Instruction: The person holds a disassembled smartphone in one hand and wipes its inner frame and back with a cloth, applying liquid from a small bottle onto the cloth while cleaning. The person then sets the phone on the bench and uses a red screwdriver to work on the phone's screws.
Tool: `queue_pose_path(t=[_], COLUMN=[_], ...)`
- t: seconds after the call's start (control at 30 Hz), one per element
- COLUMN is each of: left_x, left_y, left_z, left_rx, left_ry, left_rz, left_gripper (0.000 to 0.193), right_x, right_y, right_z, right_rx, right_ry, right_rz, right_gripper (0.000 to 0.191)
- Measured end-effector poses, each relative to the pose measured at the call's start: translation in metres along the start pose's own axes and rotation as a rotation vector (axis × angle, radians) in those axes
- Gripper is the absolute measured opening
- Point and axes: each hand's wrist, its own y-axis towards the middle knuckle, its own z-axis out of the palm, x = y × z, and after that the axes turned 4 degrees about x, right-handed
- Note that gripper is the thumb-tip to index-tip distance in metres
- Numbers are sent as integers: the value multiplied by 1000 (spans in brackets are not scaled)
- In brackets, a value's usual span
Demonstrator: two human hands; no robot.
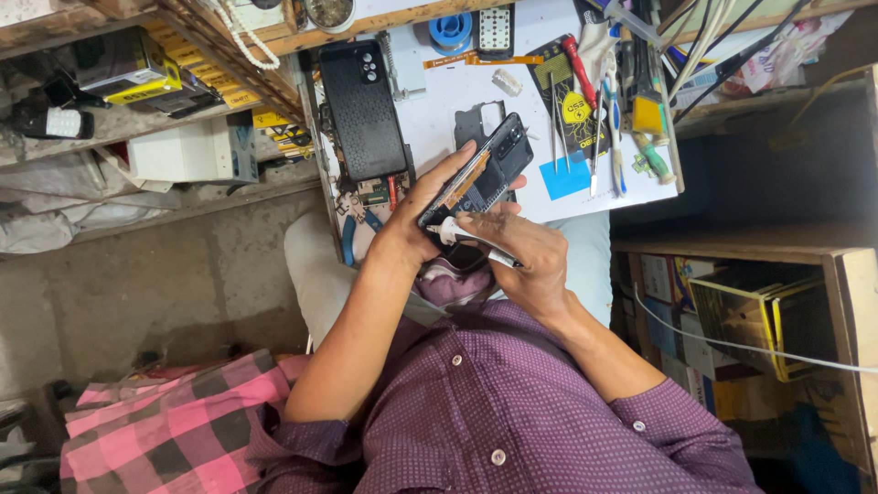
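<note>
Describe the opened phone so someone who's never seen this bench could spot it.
Start at the white bench top. Just below its near edge, the left hand holds the opened phone tilted. Unlike the black back cover lying flat, it shows bare insides and an orange strip.

We see a purple shirt (pixel 512 402) dotted with small pale specks, and a pink-and-black checked cloth (pixel 165 430) beside it. The back cover (pixel 363 110) is black and finely textured, the worktop (pixel 439 110) white, with a blue square (pixel 564 177) on it.
</note>
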Motion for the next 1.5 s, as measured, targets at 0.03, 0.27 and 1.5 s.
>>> queue_pose_path(t=[0.03,0.27,1.5], left_x=[0,4,2], left_y=[0,1,-7], left_z=[0,-2,-7], left_rx=[-5,-4,77], left_ry=[8,-9,-145], left_rz=[2,2,538], left_gripper=[58,60,76], right_x=[0,-2,-37], right_y=[0,-3,-26], right_z=[0,1,-23], right_rx=[2,-5,-175], right_ry=[-2,-22,1204], right_rz=[-3,-18,786], right_gripper=[37,38,49])
